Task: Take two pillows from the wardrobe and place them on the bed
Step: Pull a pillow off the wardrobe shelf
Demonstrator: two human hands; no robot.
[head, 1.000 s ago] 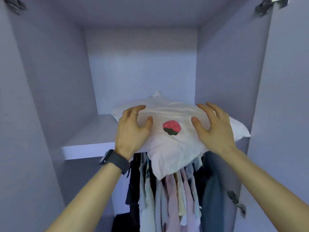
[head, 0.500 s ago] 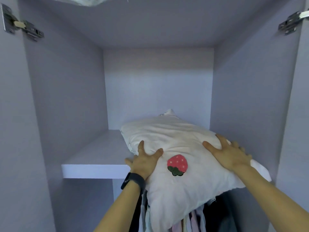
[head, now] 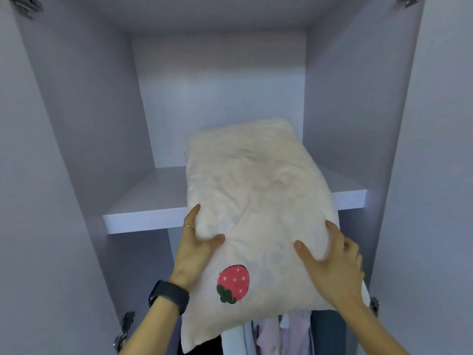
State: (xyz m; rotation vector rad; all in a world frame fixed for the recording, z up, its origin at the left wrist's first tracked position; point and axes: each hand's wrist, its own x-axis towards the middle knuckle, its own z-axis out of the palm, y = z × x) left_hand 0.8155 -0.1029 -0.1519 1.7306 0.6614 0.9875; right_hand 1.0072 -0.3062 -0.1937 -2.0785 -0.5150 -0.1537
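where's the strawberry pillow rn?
Head view, centre-right: the pillow is held between the left hand and right hand, its far end over the wardrobe shelf, its near end overhanging the hanging clothes below.

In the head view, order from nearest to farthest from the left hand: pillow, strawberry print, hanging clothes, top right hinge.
1. pillow, gripped by the left hand.
2. strawberry print, lower right of it.
3. hanging clothes, below the pillow.
4. top right hinge, far upper corner.
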